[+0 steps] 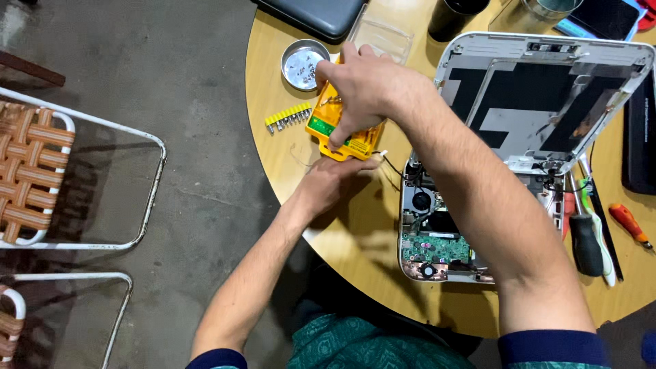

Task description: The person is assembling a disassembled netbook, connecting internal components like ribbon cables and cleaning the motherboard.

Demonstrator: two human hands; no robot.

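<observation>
Pale yellow wood forms the round table (355, 239), which stands on a grey concrete floor (171, 68) beside woven folding chairs (31, 171). A dismantled laptop (478, 205) lies open on the table, with screwdrivers (588, 239) to its right. The yellow bit case (342, 133) rests near the table's left edge. The right hand (365, 89) covers the case from above, fingers curled down into it; whether they pinch a bit cannot be determined. The left hand (335, 184) lies flat, touching the case's near edge. A small metal dish (303, 63) sits just beyond.
</observation>
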